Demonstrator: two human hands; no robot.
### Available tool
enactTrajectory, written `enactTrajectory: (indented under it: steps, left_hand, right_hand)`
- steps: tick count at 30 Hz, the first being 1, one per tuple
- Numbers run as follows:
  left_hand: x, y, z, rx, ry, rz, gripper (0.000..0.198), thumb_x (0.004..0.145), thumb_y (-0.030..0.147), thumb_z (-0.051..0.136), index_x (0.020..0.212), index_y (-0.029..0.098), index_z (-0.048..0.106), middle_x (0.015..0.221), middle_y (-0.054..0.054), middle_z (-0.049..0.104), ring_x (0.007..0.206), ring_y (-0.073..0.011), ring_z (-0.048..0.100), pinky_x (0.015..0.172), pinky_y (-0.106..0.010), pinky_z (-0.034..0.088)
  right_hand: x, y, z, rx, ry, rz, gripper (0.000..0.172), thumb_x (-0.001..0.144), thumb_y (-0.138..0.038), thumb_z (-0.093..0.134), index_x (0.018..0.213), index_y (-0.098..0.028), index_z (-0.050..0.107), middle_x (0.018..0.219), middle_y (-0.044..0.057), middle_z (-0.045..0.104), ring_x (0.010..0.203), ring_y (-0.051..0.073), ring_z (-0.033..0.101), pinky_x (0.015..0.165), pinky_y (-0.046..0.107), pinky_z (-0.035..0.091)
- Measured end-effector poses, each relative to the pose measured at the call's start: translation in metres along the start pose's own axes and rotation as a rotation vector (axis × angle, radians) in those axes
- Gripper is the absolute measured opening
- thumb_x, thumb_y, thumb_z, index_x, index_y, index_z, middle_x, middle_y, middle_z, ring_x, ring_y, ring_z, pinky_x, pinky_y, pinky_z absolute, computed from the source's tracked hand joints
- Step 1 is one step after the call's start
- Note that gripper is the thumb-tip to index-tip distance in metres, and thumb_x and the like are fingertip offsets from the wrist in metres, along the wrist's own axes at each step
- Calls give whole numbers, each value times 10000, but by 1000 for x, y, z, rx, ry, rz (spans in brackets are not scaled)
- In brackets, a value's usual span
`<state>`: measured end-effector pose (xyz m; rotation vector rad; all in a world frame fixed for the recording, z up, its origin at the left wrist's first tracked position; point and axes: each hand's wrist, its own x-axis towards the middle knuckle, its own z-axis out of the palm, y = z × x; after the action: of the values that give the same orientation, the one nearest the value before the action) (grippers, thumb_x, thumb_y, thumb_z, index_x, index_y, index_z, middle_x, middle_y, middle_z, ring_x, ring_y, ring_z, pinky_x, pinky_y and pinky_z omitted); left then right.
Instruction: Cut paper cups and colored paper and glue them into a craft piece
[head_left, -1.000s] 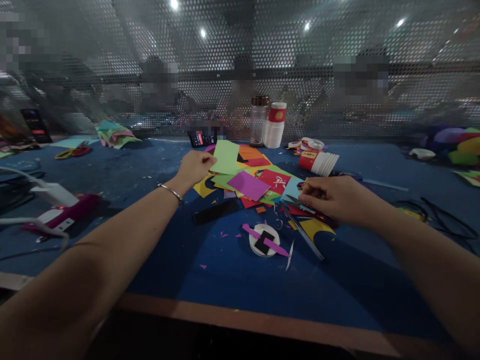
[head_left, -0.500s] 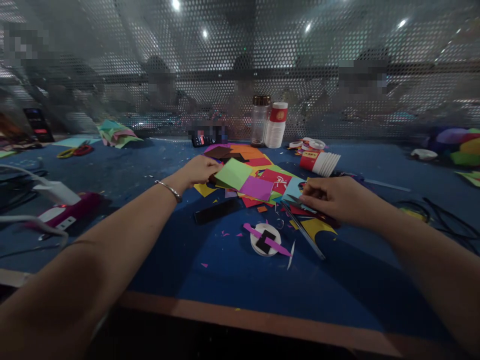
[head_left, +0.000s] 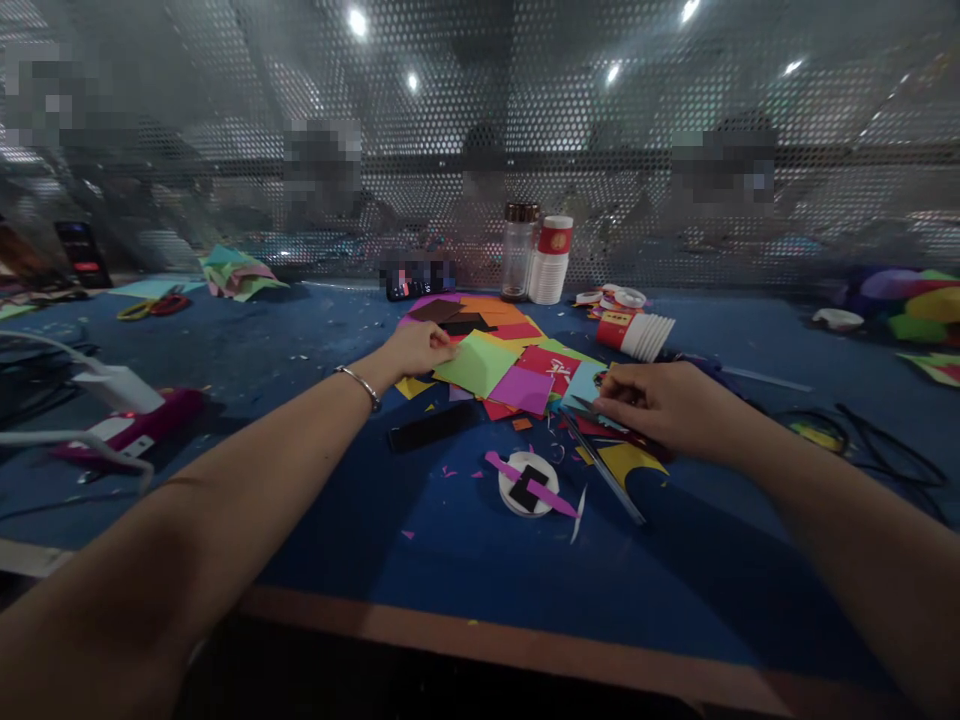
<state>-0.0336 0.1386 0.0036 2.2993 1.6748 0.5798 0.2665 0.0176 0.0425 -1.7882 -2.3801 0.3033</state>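
Observation:
My left hand [head_left: 418,350], a silver bangle on its wrist, is closed with its fingertips at the left edge of a light green paper sheet [head_left: 480,362]. Under and around that sheet spreads a pile of coloured paper, with a purple piece [head_left: 523,388], a red piece with white marks [head_left: 546,366] and a light blue piece [head_left: 580,384]. Over the pile's right side my right hand [head_left: 646,400] is closed on scissors [head_left: 586,406]; only dark blades show clearly. Nearer me lies a white disc [head_left: 510,506] bearing a black square and a purple strip.
A dark flat bar [head_left: 432,428] and a long silvery stick [head_left: 615,480] lie in front of the pile. Behind stand a glass bottle [head_left: 517,258] and stacked paper cups [head_left: 549,268]; more cups [head_left: 637,334] lie sideways. At left is a power strip [head_left: 135,428] with cables.
The green sheet has come down flatter and slightly right, and my left hand has shifted a little right with it. My right hand stays nearly in place.

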Motion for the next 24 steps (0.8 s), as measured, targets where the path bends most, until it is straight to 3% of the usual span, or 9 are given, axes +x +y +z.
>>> enactTrajectory:
  steps: [4, 7, 10, 12, 18, 24]
  left_hand:
    - [32, 16, -9, 148, 28, 34, 384, 836, 368, 626, 1112, 124, 732, 1143, -134, 735, 1071, -294, 669, 938, -345, 498]
    - [65, 37, -4, 234, 50, 82, 432, 850, 345, 636, 1236, 158, 682, 1272, -108, 689, 1225, -308, 596, 1050, -352, 443]
    - [93, 54, 11, 295, 31, 105, 387, 907, 323, 630, 1271, 192, 637, 1325, -85, 641, 1252, -277, 574, 1055, -353, 453]
    - [106, 59, 21, 335, -16, 104, 377, 937, 360, 631, 1268, 183, 594, 1292, -103, 610, 1126, -259, 626, 926, -458, 546]
    - [125, 54, 31, 425, -154, 76, 377, 946, 357, 619, 1272, 171, 586, 1277, -108, 612, 1085, -246, 637, 899, -455, 560]
    - [132, 41, 27, 446, -125, 161, 375, 942, 356, 624, 1269, 175, 588, 1275, -104, 613, 1090, -249, 636, 899, -451, 560]
  right_hand:
    - [1, -1, 2, -20, -12, 5, 268, 893, -420, 502, 773, -203, 603, 746, 56, 699, 684, 196, 649, 626, 298, 433]
    - [1, 1, 3, 9, -3, 14, 253, 887, -413, 520, 759, -207, 594, 708, 43, 689, 645, 187, 645, 595, 283, 423]
    - [2, 5, 3, 47, -5, 20, 238, 890, -404, 522, 776, -207, 594, 701, 42, 691, 625, 185, 648, 584, 281, 425]
    - [2, 6, 3, 58, -8, 23, 240, 894, -402, 520, 774, -208, 595, 688, 41, 688, 604, 185, 642, 572, 284, 420]
    - [2, 6, 1, 73, 2, 25, 236, 885, -402, 540, 776, -211, 625, 675, 33, 685, 569, 178, 630, 551, 286, 403]
    - [1, 12, 2, 94, 43, 7, 269, 876, -437, 529, 776, -210, 631, 657, 34, 688, 586, 191, 634, 561, 295, 404]
